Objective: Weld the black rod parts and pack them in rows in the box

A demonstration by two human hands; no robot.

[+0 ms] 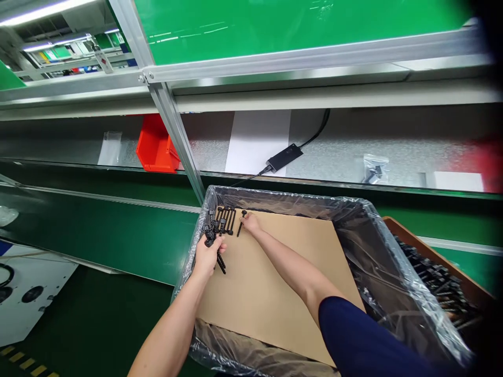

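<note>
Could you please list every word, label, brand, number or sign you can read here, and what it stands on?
There is no text I can read.
Black adapter box: any marking is too small to read.
Black bolt-like parts: any marking is too small to read.
White sheet: no writing visible.
Red bin: no label visible.

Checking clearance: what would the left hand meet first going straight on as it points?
Left hand: probably the row of black bolt-like pieces on the cardboard, though its height above them is unclear.
</note>
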